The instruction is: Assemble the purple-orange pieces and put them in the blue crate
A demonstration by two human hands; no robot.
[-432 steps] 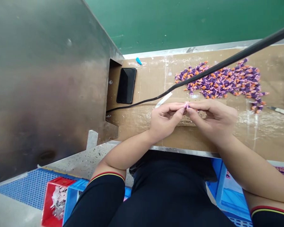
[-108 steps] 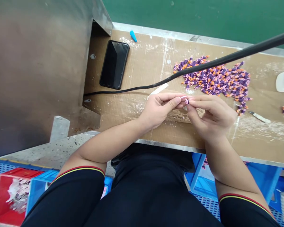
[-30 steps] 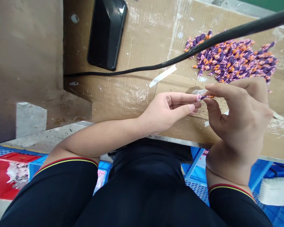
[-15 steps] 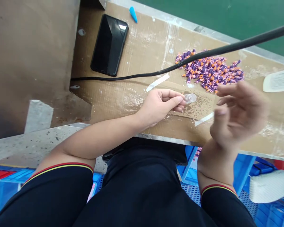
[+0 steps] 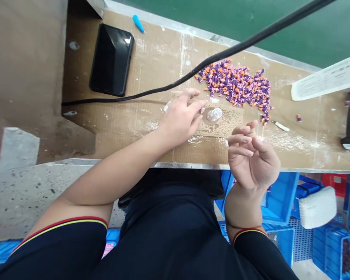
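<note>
My left hand (image 5: 179,118) is over the cardboard, palm down, with its fingers apart. A small pink-and-purple piece (image 5: 202,110) lies between its index fingertip and thumb; neither appears to grip it. Just right of those fingers, a small clear plastic cylinder (image 5: 214,114) rests on a wet-speckled patch of cardboard (image 5: 233,118). My right hand (image 5: 252,159) is raised above the table's near edge, palm up, its fingers loosely bent and apart, nothing visible in them. Beyond both hands lies a heap of small purple, pink and orange figures (image 5: 236,83).
A black cable (image 5: 163,88) crosses above the table. At the left lie a black phone (image 5: 111,60) and a blue cone-shaped piece (image 5: 138,24). A small knife (image 5: 280,126), a loose figure (image 5: 299,118) and a white bottle (image 5: 323,79) are at the right. Blue crates (image 5: 280,194) stand below.
My left hand has let go of the clear cylinder, which now rests on the cardboard. My right hand has come lower and nearer the table's edge. The whole view has shifted.
</note>
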